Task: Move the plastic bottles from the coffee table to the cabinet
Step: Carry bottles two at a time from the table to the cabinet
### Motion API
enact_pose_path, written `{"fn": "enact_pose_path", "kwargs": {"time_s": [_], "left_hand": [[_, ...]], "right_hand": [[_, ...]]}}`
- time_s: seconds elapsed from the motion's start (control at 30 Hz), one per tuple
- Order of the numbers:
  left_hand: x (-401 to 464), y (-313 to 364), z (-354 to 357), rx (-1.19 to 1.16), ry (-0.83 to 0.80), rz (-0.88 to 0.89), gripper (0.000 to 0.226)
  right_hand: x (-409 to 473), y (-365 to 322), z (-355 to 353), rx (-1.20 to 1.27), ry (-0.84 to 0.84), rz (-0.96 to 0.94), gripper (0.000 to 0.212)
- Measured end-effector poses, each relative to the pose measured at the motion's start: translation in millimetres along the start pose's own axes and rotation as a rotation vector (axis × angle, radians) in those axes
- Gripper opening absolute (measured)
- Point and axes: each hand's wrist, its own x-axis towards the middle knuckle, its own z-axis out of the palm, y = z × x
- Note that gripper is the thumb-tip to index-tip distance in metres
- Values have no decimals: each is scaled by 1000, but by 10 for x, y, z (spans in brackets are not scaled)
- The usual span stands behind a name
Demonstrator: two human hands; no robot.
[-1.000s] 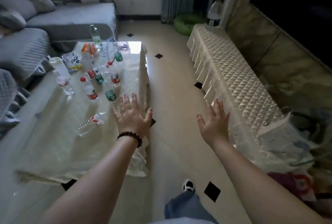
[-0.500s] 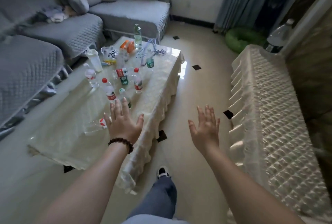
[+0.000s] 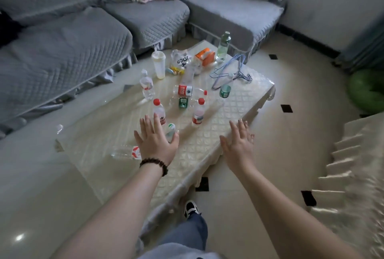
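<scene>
Several clear plastic bottles stand on the cloth-covered coffee table [image 3: 239, 105]: two red-capped ones [image 3: 159, 111] [image 3: 198, 112], a green-labelled one [image 3: 224, 92] and a taller green-capped one [image 3: 224, 46] at the far end. An empty bottle [image 3: 124, 152] lies on its side near the left edge. My left hand [image 3: 154, 141], with a bead bracelet, hovers open over the table, partly hiding a small white-capped bottle [image 3: 170, 131]. My right hand [image 3: 239, 144] is open above the table's right edge, holding nothing. The cloth-draped cabinet [image 3: 357, 167] is at the right.
A grey sofa [image 3: 83, 36] wraps the table's far and left sides. On the table also lie a white tumbler [image 3: 159, 64], a snack bag [image 3: 180, 62], an orange box [image 3: 204, 56] and wire hangers [image 3: 230, 71]. A green cushion [image 3: 367, 90] sits on the tiled floor.
My view has swung left from the cabinet towards the coffee table. Both open hands have come forward over the table, the left one close to the nearest bottles.
</scene>
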Motion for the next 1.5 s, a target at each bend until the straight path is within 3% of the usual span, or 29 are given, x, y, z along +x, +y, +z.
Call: {"fn": "enact_pose_path", "kwargs": {"time_s": [0.33,0.77,0.97,1.1,1.23,1.37,1.5], "left_hand": [[721,142,413,-15,-38,-249,88],[784,497,1176,-93,100,-753,93],[738,669,1634,-278,139,-938,102],[918,569,1945,-572,305,-967,108],[1139,394,2255,-646,385,-936,109],[1275,237,2542,-633,434,-932,94],[1326,189,2677,-545,484,-906,64]], "right_hand": [[1314,-19,298,-24,-228,-171,57],[2709,344,748,-63,-558,-477,64],[3072,502,1042,38,-634,-396,87],[3212,581,1348,143,-630,-282,105],[3329,688,1731,191,-636,-233,113],[3367,759,2015,280,-649,-201,102],[3357,767,2142,299,-619,-147,67]]}}
